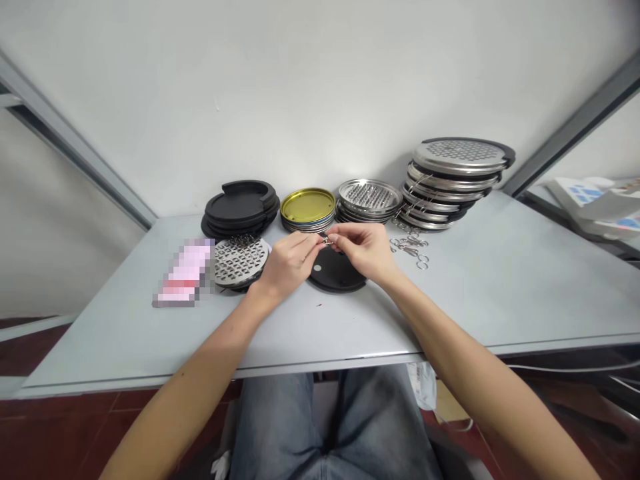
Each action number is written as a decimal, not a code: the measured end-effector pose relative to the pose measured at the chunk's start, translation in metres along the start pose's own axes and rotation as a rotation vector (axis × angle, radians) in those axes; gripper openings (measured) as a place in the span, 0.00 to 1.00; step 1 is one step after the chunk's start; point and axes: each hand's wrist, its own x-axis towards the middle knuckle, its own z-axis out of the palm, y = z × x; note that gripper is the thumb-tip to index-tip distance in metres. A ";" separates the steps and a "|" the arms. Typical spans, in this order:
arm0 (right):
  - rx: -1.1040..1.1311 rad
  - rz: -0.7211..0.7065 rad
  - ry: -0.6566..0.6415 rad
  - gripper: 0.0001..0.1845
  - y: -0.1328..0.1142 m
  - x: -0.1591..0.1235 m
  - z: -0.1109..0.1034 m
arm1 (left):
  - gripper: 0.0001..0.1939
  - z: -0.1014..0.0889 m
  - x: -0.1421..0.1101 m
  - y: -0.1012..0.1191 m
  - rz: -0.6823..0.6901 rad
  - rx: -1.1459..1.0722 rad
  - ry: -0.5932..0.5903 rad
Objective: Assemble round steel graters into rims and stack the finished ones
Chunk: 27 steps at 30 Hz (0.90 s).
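Between the fingertips of both hands is a small shiny metal piece (327, 242), perhaps a clasp or ring, too small and partly covered to make out. My left hand (294, 259) pinches it from the left. From the right, my right hand (364, 250) grips it with thumb and fingers. Just below them a black round disc (337, 275) with a small pale spot lies flat on the table. Right of my right hand are loose metal rings and clasps (413, 245). Beside my left wrist sits a perforated metal grater disc (240, 260) with dark small chains on top.
Along the wall stand a stack of black round holders (240, 205), a stack topped by a yellow-green lid (308, 205), silver grater discs (370, 197) and a tall leaning pile of assembled graters (455, 180). A blurred-out phone-like object (185, 273) lies left on the grey table (540, 287).
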 end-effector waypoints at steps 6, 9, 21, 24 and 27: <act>0.054 0.035 -0.015 0.10 0.000 0.004 -0.002 | 0.04 0.004 -0.001 -0.003 -0.108 -0.071 0.097; 0.061 0.022 -0.023 0.10 0.002 0.004 -0.002 | 0.03 0.002 -0.001 -0.002 -0.123 -0.087 0.083; 0.124 -0.066 -0.112 0.08 0.002 0.004 -0.013 | 0.28 -0.010 0.014 0.007 -1.222 -1.408 -0.642; 0.160 -0.082 -0.173 0.07 0.003 0.003 -0.014 | 0.22 -0.015 0.015 0.010 -1.270 -1.818 -0.735; 0.185 -0.080 -0.215 0.07 0.003 0.003 -0.013 | 0.17 -0.017 0.015 0.015 -1.272 -1.987 -0.685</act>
